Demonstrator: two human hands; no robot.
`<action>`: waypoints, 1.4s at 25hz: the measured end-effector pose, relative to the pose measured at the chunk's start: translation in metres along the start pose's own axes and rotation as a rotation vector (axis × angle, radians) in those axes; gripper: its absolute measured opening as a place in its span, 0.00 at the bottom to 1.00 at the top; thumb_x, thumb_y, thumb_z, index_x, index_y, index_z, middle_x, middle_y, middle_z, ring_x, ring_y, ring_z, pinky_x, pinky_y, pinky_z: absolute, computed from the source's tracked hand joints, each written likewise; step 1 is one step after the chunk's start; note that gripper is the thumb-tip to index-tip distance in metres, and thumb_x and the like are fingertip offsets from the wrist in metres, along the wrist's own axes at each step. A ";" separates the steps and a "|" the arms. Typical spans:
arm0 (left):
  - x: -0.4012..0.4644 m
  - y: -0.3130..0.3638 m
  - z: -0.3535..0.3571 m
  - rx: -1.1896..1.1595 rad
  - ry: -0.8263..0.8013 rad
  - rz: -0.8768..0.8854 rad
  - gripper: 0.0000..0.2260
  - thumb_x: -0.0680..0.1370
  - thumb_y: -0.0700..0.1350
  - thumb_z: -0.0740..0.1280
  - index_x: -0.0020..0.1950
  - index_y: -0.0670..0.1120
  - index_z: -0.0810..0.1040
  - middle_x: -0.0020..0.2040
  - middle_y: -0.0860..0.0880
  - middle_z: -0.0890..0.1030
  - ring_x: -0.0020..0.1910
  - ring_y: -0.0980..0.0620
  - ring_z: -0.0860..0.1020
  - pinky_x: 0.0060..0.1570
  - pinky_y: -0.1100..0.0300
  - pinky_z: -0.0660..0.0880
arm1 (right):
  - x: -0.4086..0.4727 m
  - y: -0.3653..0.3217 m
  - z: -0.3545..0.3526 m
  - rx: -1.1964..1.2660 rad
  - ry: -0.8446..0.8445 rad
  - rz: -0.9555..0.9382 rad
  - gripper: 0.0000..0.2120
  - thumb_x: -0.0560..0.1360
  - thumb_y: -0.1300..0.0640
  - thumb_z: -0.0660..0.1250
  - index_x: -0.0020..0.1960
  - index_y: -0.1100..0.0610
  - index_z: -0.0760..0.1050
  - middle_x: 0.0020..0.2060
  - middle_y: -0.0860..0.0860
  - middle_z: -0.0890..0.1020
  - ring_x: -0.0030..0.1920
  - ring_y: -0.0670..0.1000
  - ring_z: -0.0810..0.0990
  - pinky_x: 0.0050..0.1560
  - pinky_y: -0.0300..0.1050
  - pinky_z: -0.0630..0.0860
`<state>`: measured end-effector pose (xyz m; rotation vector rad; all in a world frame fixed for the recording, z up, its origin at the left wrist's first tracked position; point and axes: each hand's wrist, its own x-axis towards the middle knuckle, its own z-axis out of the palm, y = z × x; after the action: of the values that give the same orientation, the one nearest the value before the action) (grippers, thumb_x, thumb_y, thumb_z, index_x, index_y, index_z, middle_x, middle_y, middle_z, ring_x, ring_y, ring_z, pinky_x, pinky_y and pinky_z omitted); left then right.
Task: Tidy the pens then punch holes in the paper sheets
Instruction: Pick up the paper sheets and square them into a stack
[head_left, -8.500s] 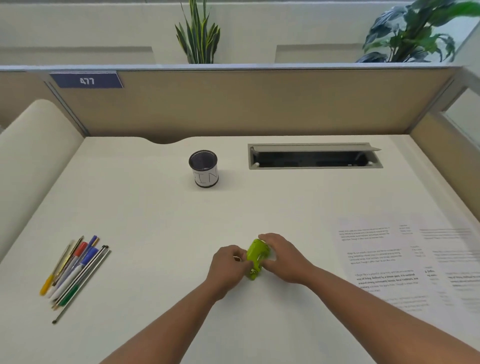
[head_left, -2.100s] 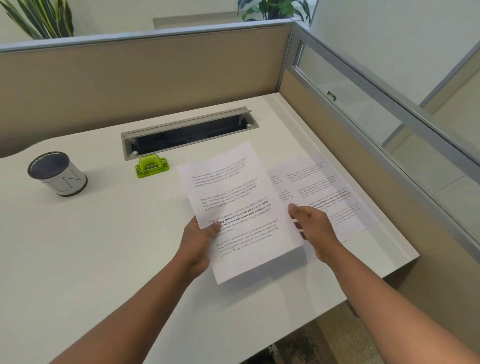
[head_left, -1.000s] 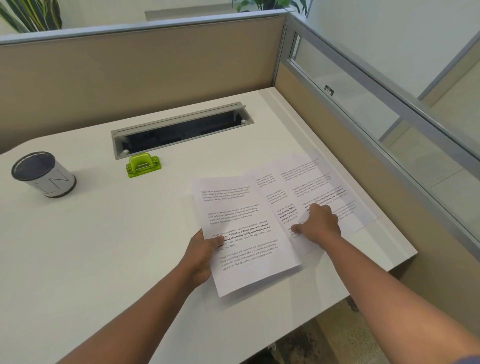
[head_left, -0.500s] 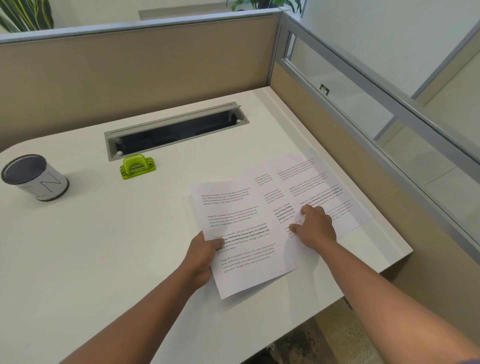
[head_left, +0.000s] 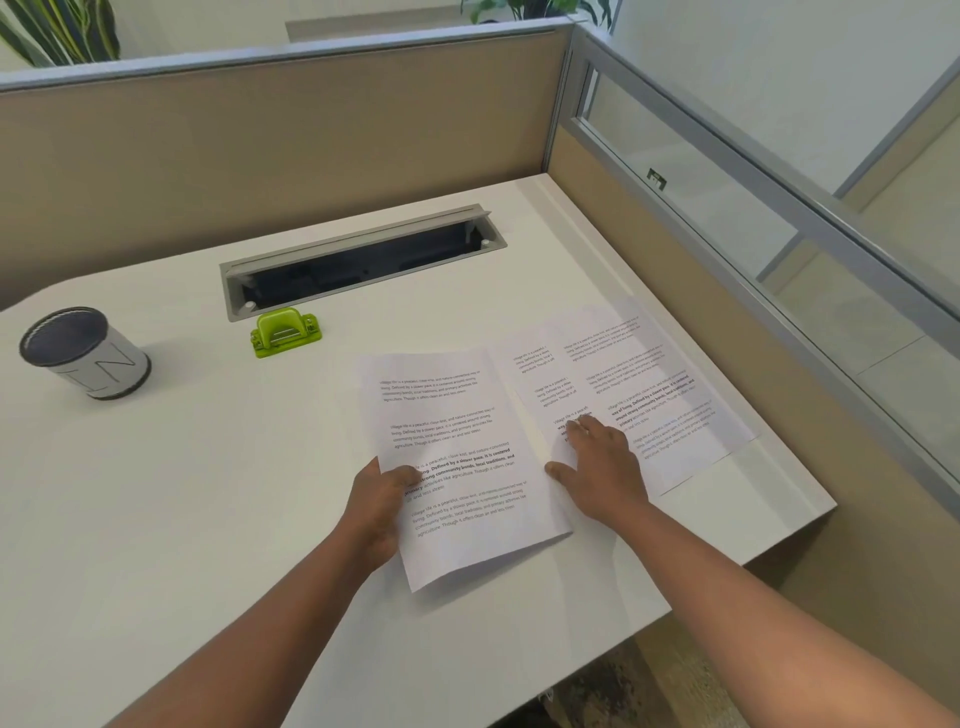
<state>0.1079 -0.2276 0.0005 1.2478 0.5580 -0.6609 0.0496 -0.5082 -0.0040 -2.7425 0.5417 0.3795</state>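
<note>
A printed paper sheet (head_left: 457, 447) lies in front of me, its left edge pinched by my left hand (head_left: 379, 499), thumb on top. My right hand (head_left: 597, 473) lies flat with straight fingers on a second sheet (head_left: 550, 384), which overlaps a third sheet (head_left: 670, 395) further right. The green hole punch (head_left: 284, 331) stands at the back, just in front of the cable tray. The pen cup (head_left: 85, 353) sits at the far left. No pens are in view.
The white desk (head_left: 182, 493) ends at a front edge near my right forearm and a corner at the right. An open cable tray (head_left: 363, 262) is sunk into the desk at the back. Beige partition walls (head_left: 260, 145) and a glass panel (head_left: 753, 218) enclose the desk.
Since a second ago my right hand has slid slightly on the second sheet, with its fingers now spread flat. My left hand still holds the first sheet, which has dropped onto the desk.
</note>
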 end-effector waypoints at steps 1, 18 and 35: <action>0.002 0.002 -0.005 -0.001 0.014 0.011 0.19 0.74 0.31 0.64 0.61 0.46 0.81 0.52 0.45 0.88 0.47 0.40 0.87 0.41 0.45 0.83 | 0.001 0.001 0.001 -0.010 0.009 0.002 0.34 0.80 0.40 0.64 0.80 0.52 0.60 0.81 0.50 0.58 0.77 0.57 0.57 0.71 0.56 0.64; -0.006 0.007 -0.012 0.007 -0.049 0.057 0.18 0.76 0.31 0.64 0.62 0.47 0.81 0.55 0.45 0.88 0.51 0.41 0.87 0.45 0.45 0.84 | -0.003 -0.027 -0.056 0.331 0.284 0.027 0.10 0.73 0.51 0.63 0.37 0.55 0.71 0.31 0.50 0.76 0.31 0.55 0.72 0.31 0.47 0.68; -0.052 0.041 -0.009 -0.115 -0.230 0.162 0.20 0.81 0.59 0.62 0.70 0.53 0.79 0.63 0.46 0.85 0.61 0.42 0.83 0.58 0.43 0.79 | -0.079 -0.167 -0.036 0.197 0.110 -0.439 0.19 0.72 0.34 0.60 0.53 0.46 0.78 0.50 0.42 0.81 0.48 0.50 0.78 0.41 0.46 0.75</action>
<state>0.1018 -0.2032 0.0624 1.0792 0.2964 -0.6168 0.0544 -0.3491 0.0964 -2.6010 -0.0087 0.0634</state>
